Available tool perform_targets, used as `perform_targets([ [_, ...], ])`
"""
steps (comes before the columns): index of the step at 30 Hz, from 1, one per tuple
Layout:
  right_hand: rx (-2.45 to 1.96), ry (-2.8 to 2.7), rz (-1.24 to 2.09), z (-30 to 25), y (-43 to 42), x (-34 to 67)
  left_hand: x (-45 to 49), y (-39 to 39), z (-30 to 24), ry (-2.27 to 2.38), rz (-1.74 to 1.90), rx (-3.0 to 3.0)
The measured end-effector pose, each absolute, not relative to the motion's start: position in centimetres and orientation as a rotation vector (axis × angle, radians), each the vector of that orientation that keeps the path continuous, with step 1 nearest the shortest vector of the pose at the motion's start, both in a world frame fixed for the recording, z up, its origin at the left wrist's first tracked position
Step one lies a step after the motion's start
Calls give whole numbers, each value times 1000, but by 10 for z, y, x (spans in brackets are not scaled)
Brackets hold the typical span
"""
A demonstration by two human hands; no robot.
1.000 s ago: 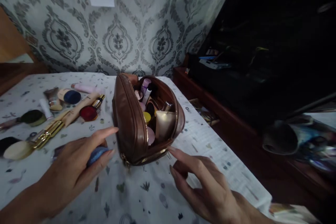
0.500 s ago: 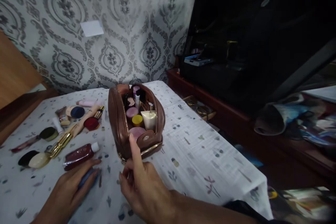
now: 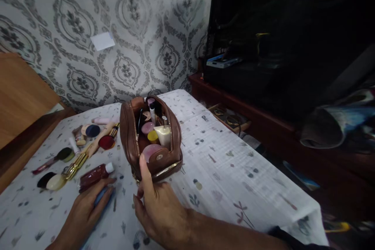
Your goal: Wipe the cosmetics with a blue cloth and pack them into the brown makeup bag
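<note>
A brown leather pouch point(image 3: 131, 136) stands unzipped on the patterned cloth point(image 3: 222, 172), packed with cosmetics: a cream tube point(image 3: 164, 134), a yellow cap point(image 3: 152, 136), pink rounds. My right hand point(image 3: 159, 209) is at its near end, index finger raised against the pouch's front, other fingers curled. My left hand point(image 3: 84, 211) lies low at the left, fingers closed around a blue item point(image 3: 101, 195). A dark red bottle with a white cap point(image 3: 95, 175) lies just beyond that hand.
Loose cosmetics lie left of the pouch: gold tubes point(image 3: 74, 163), puffs point(image 3: 55, 181), a red compact point(image 3: 107, 142), a blue compact point(image 3: 92, 130). Patterned wall behind. A dark wooden shelf point(image 3: 243, 105) with clutter runs along the right.
My right hand crossed from the pouch's right side to its near front and raised a finger against it. My left hand drew back toward me with the blue item. The view pulled back.
</note>
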State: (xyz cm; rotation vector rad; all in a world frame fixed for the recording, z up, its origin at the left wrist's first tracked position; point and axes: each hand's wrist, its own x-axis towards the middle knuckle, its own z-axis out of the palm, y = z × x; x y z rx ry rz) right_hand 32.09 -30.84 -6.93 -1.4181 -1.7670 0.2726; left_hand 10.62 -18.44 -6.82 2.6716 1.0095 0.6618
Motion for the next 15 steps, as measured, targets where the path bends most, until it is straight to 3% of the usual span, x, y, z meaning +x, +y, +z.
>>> perform_targets([
  [15,-1313,-1685,278,-70,-315,324,112,-180,-74,1109,737,2473],
])
